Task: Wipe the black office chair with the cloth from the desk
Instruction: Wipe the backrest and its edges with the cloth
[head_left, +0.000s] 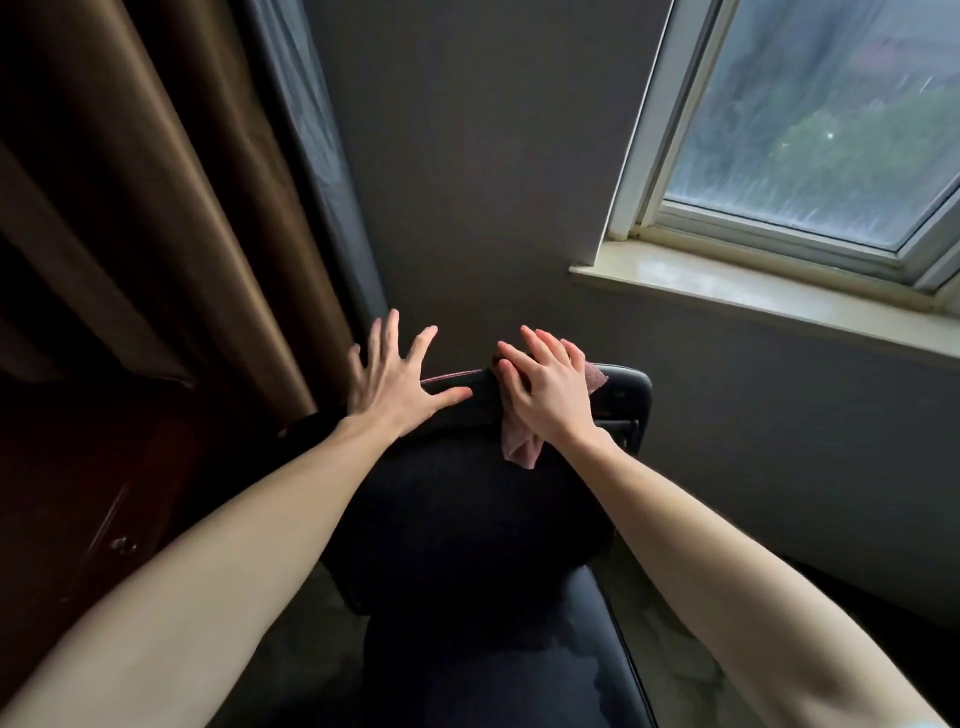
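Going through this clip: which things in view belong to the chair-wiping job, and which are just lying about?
Part of the job:
black office chair
pink cloth, draped over the chair's top edge
right hand, flat on the cloth
left hand, fingers spread at the top edge

Just there:
brown curtain
window
window sill
dark wooden drawer

I see a plain grey wall (467, 182) ahead, dim in the shade. Up on my right a white-framed window (831, 119) lets in soft daylight, with blurred green beyond the glass, and a pale sill (753, 296) runs beneath it. On my left a brown curtain (130, 208) hangs in heavy folds above a dark wooden drawer unit (78, 493) with a small metal knob (123, 544). The floor (670, 649) looks pale and marbled
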